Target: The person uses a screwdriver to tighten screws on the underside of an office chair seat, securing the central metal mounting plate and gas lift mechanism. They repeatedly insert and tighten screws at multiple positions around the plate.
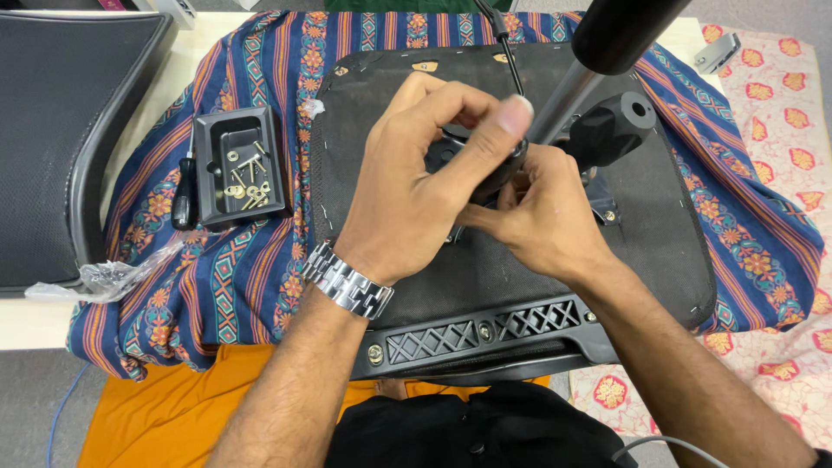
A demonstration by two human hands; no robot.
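An upturned black office-chair seat (520, 277) lies on a striped patterned cloth (251, 277) in the head view. My left hand (425, 173), with a metal watch on its wrist, curls around a black part of the seat mechanism (607, 126) at the seat's middle. My right hand (542, 212) grips the same mechanism from below and to the right, fingers pinched against it. A grey metal lever with a black cylindrical grip (620, 30) rises from the mechanism toward the camera. What the fingertips pinch is hidden.
A black plastic tray (208, 143) with several screws and washers sits left of the seat, a black-handled tool (183, 204) beside it. A mesh chair back (52, 147) lies at far left, crumpled clear plastic (104, 277) nearby. Orange cloth (165, 416) lies below.
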